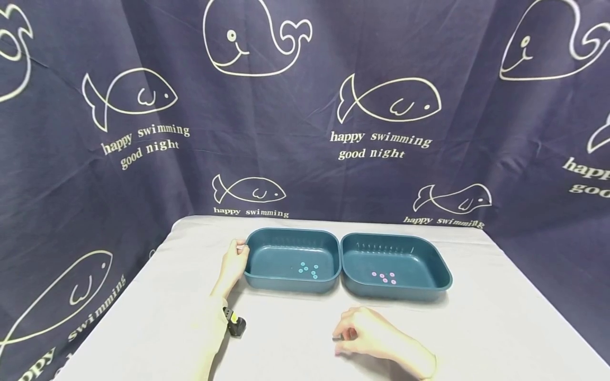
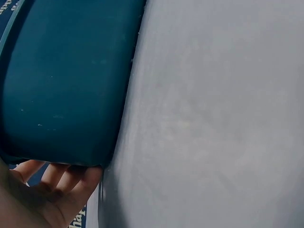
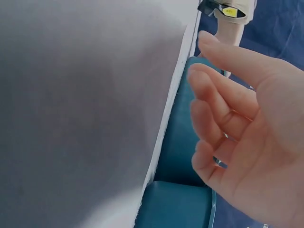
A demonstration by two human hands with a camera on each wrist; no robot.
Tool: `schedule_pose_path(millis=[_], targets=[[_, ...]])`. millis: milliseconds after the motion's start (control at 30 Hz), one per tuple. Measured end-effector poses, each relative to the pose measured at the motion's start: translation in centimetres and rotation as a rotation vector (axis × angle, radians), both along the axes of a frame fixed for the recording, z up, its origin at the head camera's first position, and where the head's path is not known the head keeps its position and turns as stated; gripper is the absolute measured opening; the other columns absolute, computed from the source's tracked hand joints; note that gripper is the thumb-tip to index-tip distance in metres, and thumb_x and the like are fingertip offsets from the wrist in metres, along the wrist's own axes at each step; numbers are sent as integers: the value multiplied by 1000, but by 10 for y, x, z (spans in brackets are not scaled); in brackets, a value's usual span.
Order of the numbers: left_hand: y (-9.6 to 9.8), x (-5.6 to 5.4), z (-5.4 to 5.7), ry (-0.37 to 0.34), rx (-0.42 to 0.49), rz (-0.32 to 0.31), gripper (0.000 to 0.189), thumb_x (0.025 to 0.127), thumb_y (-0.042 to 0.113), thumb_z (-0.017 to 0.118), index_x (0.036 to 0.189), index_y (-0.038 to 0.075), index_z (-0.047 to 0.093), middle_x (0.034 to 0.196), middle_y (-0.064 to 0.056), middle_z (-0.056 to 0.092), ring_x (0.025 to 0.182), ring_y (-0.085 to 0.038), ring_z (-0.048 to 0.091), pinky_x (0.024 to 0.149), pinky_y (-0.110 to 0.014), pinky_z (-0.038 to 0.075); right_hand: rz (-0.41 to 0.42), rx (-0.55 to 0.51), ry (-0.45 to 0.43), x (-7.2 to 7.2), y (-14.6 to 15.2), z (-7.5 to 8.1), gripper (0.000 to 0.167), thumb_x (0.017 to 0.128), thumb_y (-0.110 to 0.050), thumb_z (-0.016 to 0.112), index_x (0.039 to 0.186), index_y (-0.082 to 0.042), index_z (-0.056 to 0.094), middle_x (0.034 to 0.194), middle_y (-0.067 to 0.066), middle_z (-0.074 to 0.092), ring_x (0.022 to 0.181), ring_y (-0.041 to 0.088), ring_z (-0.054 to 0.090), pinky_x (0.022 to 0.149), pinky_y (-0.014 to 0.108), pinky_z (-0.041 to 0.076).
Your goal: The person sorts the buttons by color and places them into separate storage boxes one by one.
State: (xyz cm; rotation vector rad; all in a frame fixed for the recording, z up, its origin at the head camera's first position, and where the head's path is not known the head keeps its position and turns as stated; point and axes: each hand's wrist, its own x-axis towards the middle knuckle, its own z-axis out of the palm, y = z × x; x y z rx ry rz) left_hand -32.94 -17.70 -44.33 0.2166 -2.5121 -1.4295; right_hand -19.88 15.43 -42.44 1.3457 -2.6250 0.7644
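At the left end of the left teal plastic box (image 1: 290,284), my left hand (image 1: 233,264) rests its fingers against the outer wall near the rim. In the left wrist view the fingers (image 2: 85,183) reach up to that end wall. My right hand (image 1: 367,333) hovers over the table in front of the boxes, fingers loosely bent. In the right wrist view the thumb and index finger (image 3: 202,80) stand apart with nothing seen between them. The head view has a small dark bit (image 1: 337,337) at those fingertips; I cannot tell what it is.
Several small light-blue rings (image 1: 306,268) lie in the left box. Several pink rings (image 1: 382,275) lie in the right teal box (image 1: 395,292), whose side stands close beside the other. A white cloth covers the table (image 1: 281,338), and a dark blue printed curtain (image 1: 305,132) hangs behind.
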Motion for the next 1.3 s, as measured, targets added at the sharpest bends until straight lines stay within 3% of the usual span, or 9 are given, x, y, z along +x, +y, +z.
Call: schedule_pose_path(millis=[367, 1300], targets=[[0, -1, -1, -1, 10, -8, 31, 96, 20, 43, 121, 4, 50, 101, -21, 61, 91, -32, 59, 80, -44, 46, -62, 125, -87, 2, -1, -1, 14, 71, -27, 77, 81, -18, 74, 64, -18, 52, 64, -8, 42, 66, 15, 41], [3, -3, -2, 3, 6, 17, 29, 96, 19, 44, 120, 5, 51, 100, -20, 61, 90, -32, 58, 79, -41, 46, 2, 94, -43, 1, -1, -2, 6, 73, -23, 76, 76, -20, 73, 66, -19, 54, 65, -8, 44, 63, 10, 37]])
